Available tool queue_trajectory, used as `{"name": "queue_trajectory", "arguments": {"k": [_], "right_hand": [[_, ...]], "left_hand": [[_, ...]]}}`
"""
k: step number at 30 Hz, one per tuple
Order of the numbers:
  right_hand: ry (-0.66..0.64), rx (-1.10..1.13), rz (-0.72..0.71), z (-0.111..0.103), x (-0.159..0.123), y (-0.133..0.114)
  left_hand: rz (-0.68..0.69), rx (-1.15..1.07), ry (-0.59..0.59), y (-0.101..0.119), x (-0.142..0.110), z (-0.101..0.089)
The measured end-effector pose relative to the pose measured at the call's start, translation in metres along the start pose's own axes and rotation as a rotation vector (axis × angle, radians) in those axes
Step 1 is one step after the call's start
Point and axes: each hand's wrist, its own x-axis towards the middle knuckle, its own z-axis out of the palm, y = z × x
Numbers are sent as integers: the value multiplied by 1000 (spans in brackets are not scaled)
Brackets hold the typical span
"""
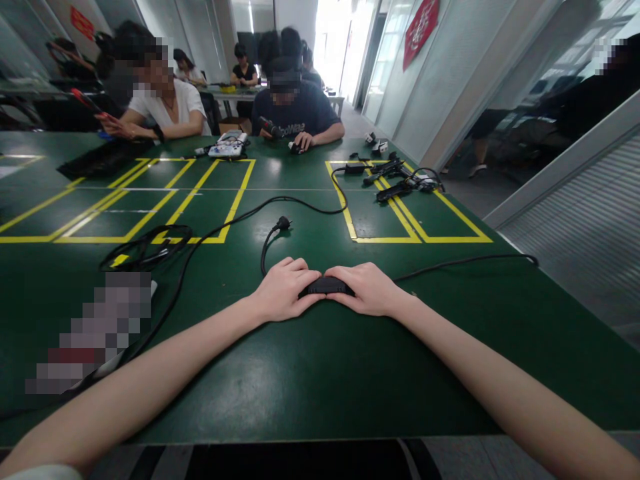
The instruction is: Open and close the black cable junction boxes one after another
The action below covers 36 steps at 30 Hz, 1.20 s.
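A black power adapter (327, 286) lies level between my two hands, close to the green tabletop. My left hand (287, 291) is closed on its left end, and my right hand (367, 289) grips the right end; the fingers hide both ends. From behind my left hand rises a short black cord ending in a plug (283, 223) on the table. A thin black cable (465, 261) runs from beside my right hand toward the table's right edge.
The green table (225, 393) carries yellow tape outlines (385, 239). A coiled black cable (145, 248) and a blurred-out object (95, 333) lie at left. Black adapters and cables (395, 177) sit at far right. A person (297, 107) works opposite; another (170, 107) holds a phone.
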Motion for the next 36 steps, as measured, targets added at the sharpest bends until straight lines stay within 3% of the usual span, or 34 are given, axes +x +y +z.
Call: {"name": "queue_trajectory", "arguments": {"k": [7,26,36], "right_hand": [[1,17,-51,-3,-1,0],[15,-29,-21,-3,1,-7],[15,-75,-128,-1,-3,3]], "left_hand": [[4,13,27,2,0,0],[32,50,53,1,-1,2],[-30,-8,45,1,0,2]]}}
